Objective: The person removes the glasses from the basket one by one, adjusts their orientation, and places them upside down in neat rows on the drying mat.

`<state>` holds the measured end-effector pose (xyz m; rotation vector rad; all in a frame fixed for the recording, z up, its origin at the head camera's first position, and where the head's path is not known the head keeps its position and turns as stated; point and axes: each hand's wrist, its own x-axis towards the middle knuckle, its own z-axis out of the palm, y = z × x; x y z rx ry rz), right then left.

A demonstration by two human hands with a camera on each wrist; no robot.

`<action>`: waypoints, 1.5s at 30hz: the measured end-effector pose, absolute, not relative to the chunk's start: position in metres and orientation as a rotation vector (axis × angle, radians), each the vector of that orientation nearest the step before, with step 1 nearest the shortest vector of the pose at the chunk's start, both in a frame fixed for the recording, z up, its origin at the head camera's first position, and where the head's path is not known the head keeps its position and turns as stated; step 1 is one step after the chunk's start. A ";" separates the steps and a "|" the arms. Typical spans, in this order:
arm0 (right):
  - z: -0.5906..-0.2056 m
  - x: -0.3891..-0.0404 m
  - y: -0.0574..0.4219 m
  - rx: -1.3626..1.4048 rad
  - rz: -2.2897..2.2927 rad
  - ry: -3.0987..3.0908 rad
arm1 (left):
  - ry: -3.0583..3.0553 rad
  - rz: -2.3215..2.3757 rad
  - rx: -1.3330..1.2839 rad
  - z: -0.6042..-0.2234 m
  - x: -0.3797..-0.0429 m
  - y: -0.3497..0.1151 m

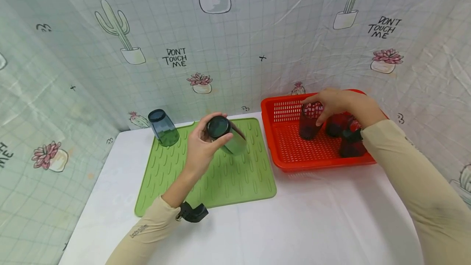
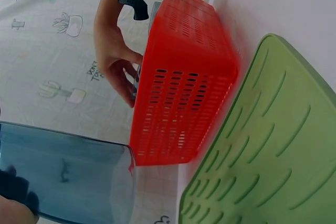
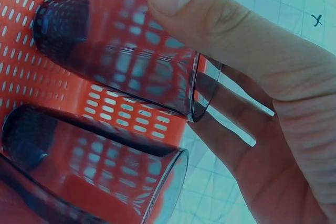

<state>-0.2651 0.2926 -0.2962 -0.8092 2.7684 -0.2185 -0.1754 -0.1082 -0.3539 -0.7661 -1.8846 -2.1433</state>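
Note:
My left hand (image 1: 198, 150) grips a blue-tinted drinking glass (image 1: 235, 144) near its thick dark base. The glass is tilted base-up over a green ribbed drying mat (image 1: 220, 183); in the left wrist view the same glass (image 2: 73, 171) spreads across the lower left. Over at the red basket, my right hand (image 1: 335, 103) pinches another tinted glass (image 1: 308, 126) at its rim. That glass stands mouth-up in the basket, and in the right wrist view the thumb lies along the side of the glass (image 3: 121, 51), with other fingers behind its rim.
Another blue glass (image 1: 163, 128) stands upside down at the mat's far left corner. More glasses (image 1: 352, 146) sit in the red perforated basket (image 1: 294, 166), right of the gripped one. A cloth printed with cacti (image 1: 235, 52) hangs behind the white table (image 1: 287, 224).

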 end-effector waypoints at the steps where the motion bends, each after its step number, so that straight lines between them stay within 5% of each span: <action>1: -0.297 -0.265 0.293 -0.806 -0.222 2.771 | -1.891 -2.135 -0.764 -0.354 -0.176 -0.109; 45: -0.306 -0.268 0.308 -0.714 -0.345 2.774 | -2.059 -1.904 -0.593 -0.361 -0.186 -0.159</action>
